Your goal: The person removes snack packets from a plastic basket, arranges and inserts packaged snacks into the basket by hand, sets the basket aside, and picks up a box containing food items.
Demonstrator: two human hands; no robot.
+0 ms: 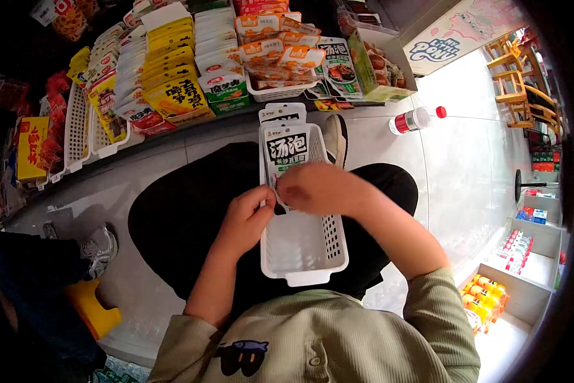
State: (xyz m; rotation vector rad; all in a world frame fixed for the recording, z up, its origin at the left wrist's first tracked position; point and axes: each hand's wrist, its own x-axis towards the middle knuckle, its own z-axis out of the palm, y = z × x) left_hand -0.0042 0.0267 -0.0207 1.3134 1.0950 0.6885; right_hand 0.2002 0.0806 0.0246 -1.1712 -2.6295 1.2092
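A white plastic basket [303, 246] rests lengthwise on my lap, its near half showing a bare floor. Upright in its far end stand white and black snack packets [288, 143] with large Chinese print. My left hand [248, 217] is at the basket's left rim, thumb and fingers pinched on the lower edge of the front packet. Curled over that same packet's front is my right hand [322, 189], slightly blurred, with its fingertips partly hidden. The two hands almost meet.
A shelf of snacks lies ahead, with yellow packets [172, 76], orange-white packets [280, 51] and a green box [382, 67]. A plastic bottle [417, 120] lies on the tiled floor. Another person's shoe [100, 249] and a yellow stool [92, 309] are at left. Drinks [484, 300] fill shelves at right.
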